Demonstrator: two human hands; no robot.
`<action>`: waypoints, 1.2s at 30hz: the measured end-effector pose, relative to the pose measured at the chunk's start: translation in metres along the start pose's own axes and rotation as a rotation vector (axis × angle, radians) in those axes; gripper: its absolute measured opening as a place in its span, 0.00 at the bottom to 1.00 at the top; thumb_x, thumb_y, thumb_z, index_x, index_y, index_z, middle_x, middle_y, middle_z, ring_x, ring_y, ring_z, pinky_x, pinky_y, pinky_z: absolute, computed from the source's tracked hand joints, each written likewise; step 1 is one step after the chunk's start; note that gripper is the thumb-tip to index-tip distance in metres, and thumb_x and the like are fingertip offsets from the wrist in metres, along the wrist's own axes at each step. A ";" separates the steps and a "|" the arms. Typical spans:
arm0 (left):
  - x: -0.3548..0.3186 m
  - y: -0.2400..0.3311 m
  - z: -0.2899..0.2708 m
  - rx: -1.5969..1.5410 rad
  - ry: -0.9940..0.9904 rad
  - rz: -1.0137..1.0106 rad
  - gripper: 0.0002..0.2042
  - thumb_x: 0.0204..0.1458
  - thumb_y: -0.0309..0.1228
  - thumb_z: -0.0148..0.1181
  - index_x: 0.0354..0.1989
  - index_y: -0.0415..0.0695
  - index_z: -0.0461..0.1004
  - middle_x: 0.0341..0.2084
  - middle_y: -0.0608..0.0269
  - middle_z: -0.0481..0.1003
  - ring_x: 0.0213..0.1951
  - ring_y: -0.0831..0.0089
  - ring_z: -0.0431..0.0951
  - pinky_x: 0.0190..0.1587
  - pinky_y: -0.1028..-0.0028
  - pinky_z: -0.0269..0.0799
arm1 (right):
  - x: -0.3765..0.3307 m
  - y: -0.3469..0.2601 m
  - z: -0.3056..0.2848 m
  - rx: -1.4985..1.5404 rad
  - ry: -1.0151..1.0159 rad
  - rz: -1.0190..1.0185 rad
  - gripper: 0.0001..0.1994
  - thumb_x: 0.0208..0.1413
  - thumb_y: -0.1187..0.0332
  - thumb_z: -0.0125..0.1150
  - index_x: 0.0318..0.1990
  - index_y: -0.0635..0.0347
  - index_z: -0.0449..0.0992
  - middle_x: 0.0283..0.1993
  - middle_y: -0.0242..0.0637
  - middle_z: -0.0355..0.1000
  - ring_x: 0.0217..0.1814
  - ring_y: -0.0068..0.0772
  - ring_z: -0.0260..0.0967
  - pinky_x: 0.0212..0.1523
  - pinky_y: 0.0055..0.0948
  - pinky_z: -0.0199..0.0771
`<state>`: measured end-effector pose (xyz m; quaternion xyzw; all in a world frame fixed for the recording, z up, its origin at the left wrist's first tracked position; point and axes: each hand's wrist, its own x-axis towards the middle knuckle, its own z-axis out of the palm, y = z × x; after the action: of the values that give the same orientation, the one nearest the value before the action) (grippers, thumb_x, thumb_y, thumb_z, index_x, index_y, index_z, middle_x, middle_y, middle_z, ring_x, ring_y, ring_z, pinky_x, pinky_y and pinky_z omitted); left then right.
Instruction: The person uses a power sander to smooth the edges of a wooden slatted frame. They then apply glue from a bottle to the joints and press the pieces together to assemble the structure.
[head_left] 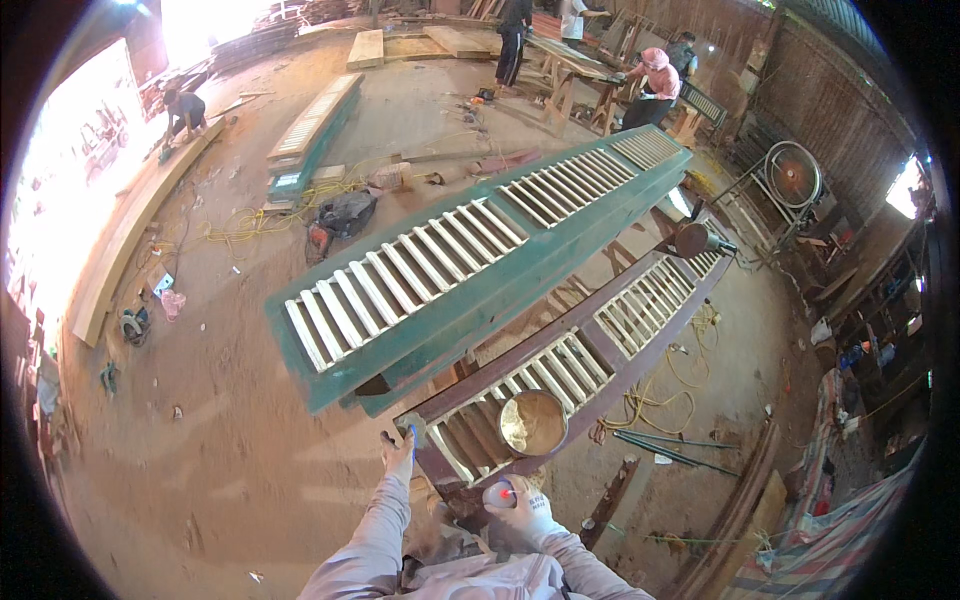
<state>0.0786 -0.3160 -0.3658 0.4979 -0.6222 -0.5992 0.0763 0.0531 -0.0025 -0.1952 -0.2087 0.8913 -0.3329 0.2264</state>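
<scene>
My left hand [398,456] is at the near left corner of a dark brown louvred shutter [632,364], fingers stretched and apart. A bit of blue shows at one fingertip, and a small greyish patch lies on the corner beside it. In a white glove, my right hand [532,512] is wrapped round a pale, rounded object with a red spot [500,493], just off the shutter's near end; its kind is unclear. A round metal bowl [556,440] rests on the slats, with pale yellowish stuff inside.
A green shutter stack [430,345] with pale slats lies beyond. A dark round pot [692,240] sits at the brown shutter's far end. Yellow cords [690,395] and thin green rods [675,452] lie on the floor. A large fan [792,175] stands right; several people work farther off.
</scene>
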 end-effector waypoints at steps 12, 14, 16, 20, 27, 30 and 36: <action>-0.032 -0.032 0.010 -0.101 -0.079 0.258 0.45 0.44 0.44 0.80 0.65 0.32 0.62 0.57 0.48 0.73 0.58 0.61 0.73 0.59 0.64 0.71 | 0.023 0.012 0.000 -0.018 0.175 -0.022 0.39 0.46 0.48 0.78 0.62 0.58 0.70 0.60 0.48 0.74 0.62 0.54 0.72 0.62 0.47 0.72; 0.009 -0.055 -0.007 -0.120 0.041 0.143 0.43 0.48 0.48 0.77 0.64 0.30 0.63 0.57 0.47 0.73 0.59 0.60 0.73 0.60 0.63 0.70 | 0.028 0.006 0.001 0.012 0.183 -0.036 0.39 0.46 0.49 0.77 0.62 0.58 0.69 0.61 0.48 0.74 0.62 0.54 0.72 0.62 0.47 0.72; -0.009 -0.045 0.004 -0.161 0.013 0.148 0.41 0.52 0.52 0.72 0.62 0.29 0.65 0.57 0.43 0.73 0.59 0.55 0.73 0.60 0.62 0.70 | 0.023 0.014 -0.004 0.010 0.198 0.011 0.39 0.47 0.48 0.77 0.63 0.58 0.69 0.61 0.50 0.73 0.63 0.54 0.71 0.62 0.48 0.72; -0.002 -0.002 0.009 0.160 0.050 0.318 0.38 0.57 0.56 0.63 0.63 0.33 0.67 0.59 0.38 0.73 0.58 0.46 0.76 0.58 0.55 0.73 | 0.025 0.035 0.018 0.047 0.317 -0.054 0.38 0.45 0.52 0.78 0.62 0.58 0.71 0.57 0.53 0.75 0.60 0.54 0.74 0.60 0.48 0.73; -0.080 0.043 0.008 0.542 -0.160 0.015 0.57 0.44 0.56 0.76 0.76 0.41 0.48 0.69 0.45 0.64 0.69 0.53 0.65 0.70 0.59 0.60 | 0.027 0.036 0.026 0.513 0.251 0.103 0.38 0.43 0.72 0.80 0.64 0.59 0.68 0.51 0.42 0.75 0.51 0.36 0.74 0.54 0.35 0.77; -0.104 0.018 0.006 0.435 -0.109 0.012 0.60 0.45 0.62 0.72 0.77 0.40 0.44 0.73 0.37 0.54 0.73 0.43 0.55 0.75 0.58 0.51 | 0.034 0.046 0.029 0.579 0.191 0.102 0.37 0.43 0.72 0.81 0.63 0.60 0.68 0.49 0.40 0.75 0.50 0.32 0.74 0.54 0.34 0.77; -0.102 0.020 -0.011 0.802 0.153 0.276 0.53 0.52 0.63 0.63 0.78 0.42 0.48 0.77 0.44 0.48 0.77 0.46 0.46 0.77 0.53 0.43 | 0.036 0.036 0.022 0.396 0.161 0.112 0.35 0.45 0.69 0.79 0.61 0.62 0.68 0.47 0.40 0.76 0.49 0.32 0.75 0.54 0.33 0.77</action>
<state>0.1262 -0.2548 -0.2951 0.4433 -0.8593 -0.2552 0.0022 0.0276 -0.0078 -0.2440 -0.0831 0.8339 -0.5040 0.2090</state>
